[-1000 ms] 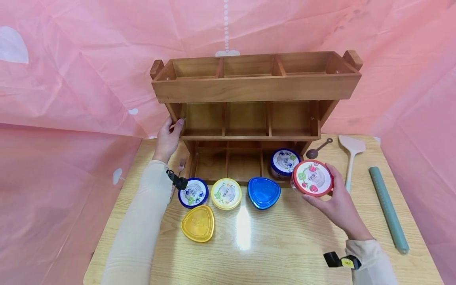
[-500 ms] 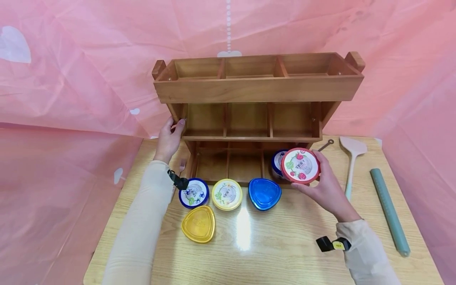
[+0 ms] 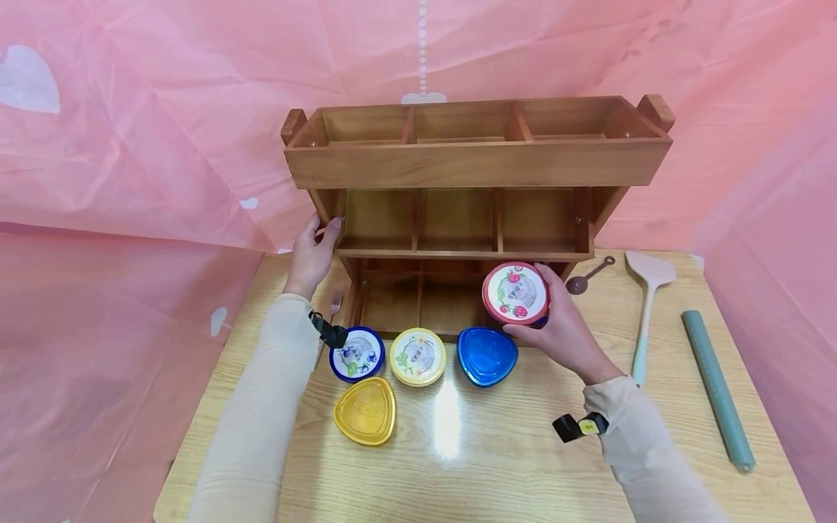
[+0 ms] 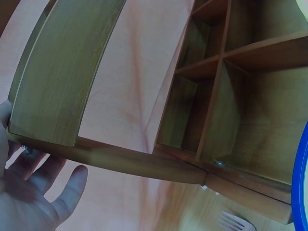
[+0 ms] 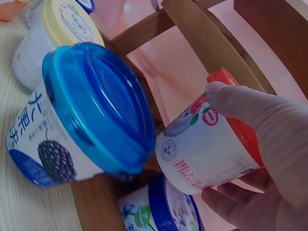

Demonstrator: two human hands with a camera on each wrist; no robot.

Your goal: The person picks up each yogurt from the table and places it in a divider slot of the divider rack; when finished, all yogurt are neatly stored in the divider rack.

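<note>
My right hand (image 3: 567, 330) grips a red-lidded tub (image 3: 516, 293) with strawberries on its lid, held above the bottom tier of the wooden rack (image 3: 477, 165). It almost wholly covers, in the head view, a blue-lidded blueberry tub (image 5: 159, 207) standing in the bottom right compartment. In the right wrist view the thumb presses the red rim, with fingers under the white side. My left hand (image 3: 311, 256) holds the rack's left side frame, fingers partly hidden behind the wood. A tub with a glossy blue lid (image 3: 487, 356) stands just before the rack.
Also in front stand a yellow-lidded tub (image 3: 418, 357), another blueberry tub (image 3: 357, 354) and a gold-lidded tub (image 3: 365, 411). A fork (image 3: 336, 302) lies left. At right lie a brown measuring spoon (image 3: 578, 284), a spatula (image 3: 650, 270) and a green stick (image 3: 717, 388).
My right hand has carried the red-lidded tub leftward, from beside the blueberry tub in the rack to over it. The left hand stays on the frame.
</note>
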